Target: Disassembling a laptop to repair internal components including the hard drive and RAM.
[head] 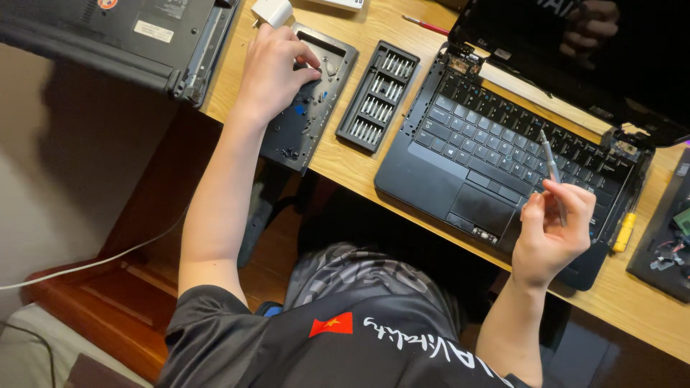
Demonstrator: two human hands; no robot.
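Head camera, one view only, looking steeply down.

Worn on the person's head, it faces down and forward over the chest onto the wooden desk (402, 179), close in. Left hand (272, 68) sits upper left, right hand (552, 233) right of centre (forearms run up from the bottom edge). Open laptop (496, 144) fills the upper right; the floor shows at left.

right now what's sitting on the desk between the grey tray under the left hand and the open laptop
In the head view, a black case of screwdriver bits lies between the grey tray and the laptop, on the wooden desk.
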